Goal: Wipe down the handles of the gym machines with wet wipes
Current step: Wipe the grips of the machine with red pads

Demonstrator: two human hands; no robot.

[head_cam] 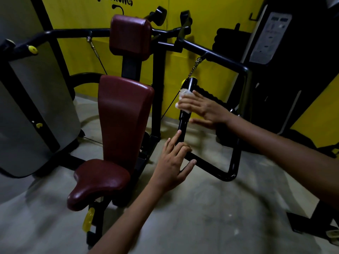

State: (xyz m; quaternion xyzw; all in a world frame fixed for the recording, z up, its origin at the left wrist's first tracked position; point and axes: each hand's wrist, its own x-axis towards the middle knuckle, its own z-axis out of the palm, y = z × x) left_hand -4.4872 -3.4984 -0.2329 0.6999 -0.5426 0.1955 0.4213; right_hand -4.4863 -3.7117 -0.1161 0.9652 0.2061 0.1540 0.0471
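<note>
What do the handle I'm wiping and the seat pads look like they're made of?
Handle: smooth glossy black, likely painted metal or hard plastic, with a yellow end cap; the grip beside it looks like ribbed rubber. Seat pads: maroon vinyl or leather, judging by sheen and soft edges.

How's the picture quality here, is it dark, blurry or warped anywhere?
Head view: dim overall, black frame detail nearly lost; yellow wall brightest; floor smeared at the edges; wide-angle bending tilts the uprights; left hand and right hand on the wipe reasonably sharp.
</note>
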